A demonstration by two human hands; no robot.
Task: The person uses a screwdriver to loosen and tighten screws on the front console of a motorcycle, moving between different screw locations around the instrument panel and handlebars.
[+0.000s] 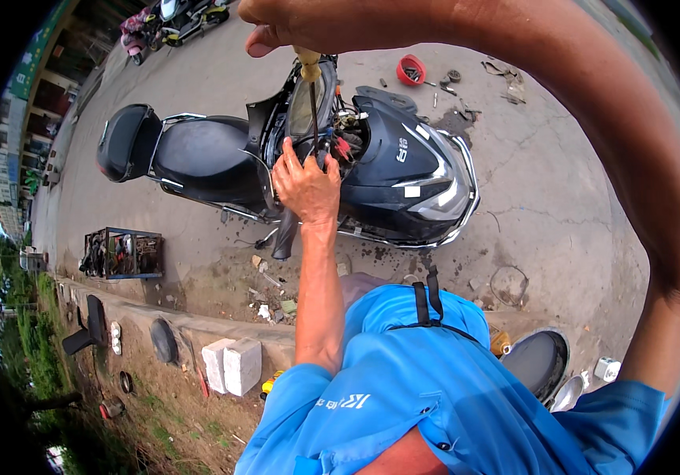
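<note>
A black scooter (387, 170) stands on the concrete with its front panel off and red wiring (344, 147) exposed. My left hand (306, 188) rests on the open front by the wiring, with its fingertips reaching into the gap. Its back hides whether it grips anything. My right hand (300, 28) is raised above the scooter and closed on the yellow handle of a long screwdriver (311, 87). The shaft points down into the opening, right beside my left fingers.
A red bowl (411, 70) and loose tools and parts (506, 79) lie on the ground beyond the scooter. A crate of parts (122, 253) sits at the left by a kerb. White blocks (233, 364) stand below it. Other scooters (174, 20) are parked far off.
</note>
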